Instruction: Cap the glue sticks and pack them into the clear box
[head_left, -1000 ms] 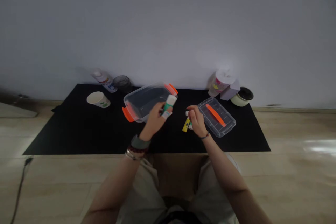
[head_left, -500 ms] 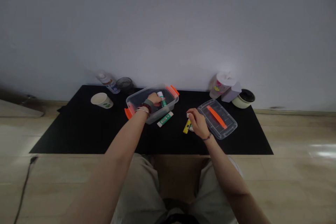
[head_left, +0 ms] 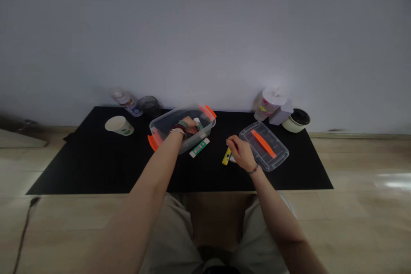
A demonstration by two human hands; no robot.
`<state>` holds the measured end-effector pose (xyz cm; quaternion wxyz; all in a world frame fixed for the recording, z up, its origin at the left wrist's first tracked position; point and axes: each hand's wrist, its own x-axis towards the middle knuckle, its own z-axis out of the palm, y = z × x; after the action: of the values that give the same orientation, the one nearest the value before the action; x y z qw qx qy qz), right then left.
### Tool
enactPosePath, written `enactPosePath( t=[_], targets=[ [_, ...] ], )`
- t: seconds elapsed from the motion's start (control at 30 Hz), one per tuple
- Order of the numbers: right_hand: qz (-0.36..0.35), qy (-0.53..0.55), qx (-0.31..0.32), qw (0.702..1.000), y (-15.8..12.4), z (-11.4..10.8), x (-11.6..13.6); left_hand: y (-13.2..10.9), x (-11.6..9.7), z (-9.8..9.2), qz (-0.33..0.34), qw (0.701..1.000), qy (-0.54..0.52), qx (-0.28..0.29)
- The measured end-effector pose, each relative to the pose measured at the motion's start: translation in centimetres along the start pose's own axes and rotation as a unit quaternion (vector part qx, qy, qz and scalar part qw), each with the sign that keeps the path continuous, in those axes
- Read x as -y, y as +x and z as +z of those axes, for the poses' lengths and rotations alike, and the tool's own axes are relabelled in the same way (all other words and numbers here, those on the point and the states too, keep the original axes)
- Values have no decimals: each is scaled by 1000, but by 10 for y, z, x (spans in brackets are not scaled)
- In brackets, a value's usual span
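Note:
Inside a clear plastic box [head_left: 167, 120] with orange latches, my left hand [head_left: 189, 126] is closed around a glue stick [head_left: 198, 123] with a white cap and green label. Another green and white glue stick [head_left: 199, 148] lies on the black tabletop, just in front of the box. My right hand [head_left: 240, 152] is low over the table with its fingertips pinched together; a small whitish bit shows at the tips, too small to name. A yellow stick-shaped item [head_left: 226, 156] lies by those fingers, and a white piece [head_left: 232, 159] is partly hidden under the hand.
A clear lid [head_left: 276, 147] with an orange handle lies right of my right hand. Behind it stand a lidded cup [head_left: 266, 106], a pale box [head_left: 281, 113] and a black-topped pot [head_left: 296, 120]. At left are a paper cup [head_left: 119, 126], spray can [head_left: 127, 102] and dark cup [head_left: 149, 106].
My left hand has lowered the glue stick deeper into the box. My right hand's fingertips have drawn closer together, covering most of the white bit. The whole view has shifted slightly.

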<state>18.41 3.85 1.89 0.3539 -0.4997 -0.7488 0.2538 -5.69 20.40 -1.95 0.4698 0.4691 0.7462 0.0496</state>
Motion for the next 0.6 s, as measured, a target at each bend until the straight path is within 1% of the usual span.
enactPosePath(
  t=[0.07, 0.13, 0.27, 0.33, 0.43, 0.5, 0.57, 0.6],
  targets=[
    [1, -5, 2, 1000, 0, 0, -1, -6, -2, -2, -7, 999, -18, 28],
    [2, -12, 4, 1000, 0, 1, -2, -13, -4, -2, 3, 999, -34, 41],
    [3, -27, 12, 1000, 0, 2, -3, -24, -6, -2, 35, 998, -38, 45],
    [2, -39, 16, 999, 1, 2, -4, -28, -9, -5, 52, 998, -25, 36],
    [12, -65, -3, 998, 2, 0, -8, -39, -17, -14, 86, 996, 8, -11],
    [34, -84, -37, 995, 3, -5, -14, -56, -21, -20, 128, 989, 24, -63],
    [60, -96, -64, 991, 5, -12, -20, -83, -19, -19, 207, 971, 30, -120],
    [72, -99, -72, 990, 6, -15, -24, -98, -14, -16, 286, 945, 35, -157]
  ],
)
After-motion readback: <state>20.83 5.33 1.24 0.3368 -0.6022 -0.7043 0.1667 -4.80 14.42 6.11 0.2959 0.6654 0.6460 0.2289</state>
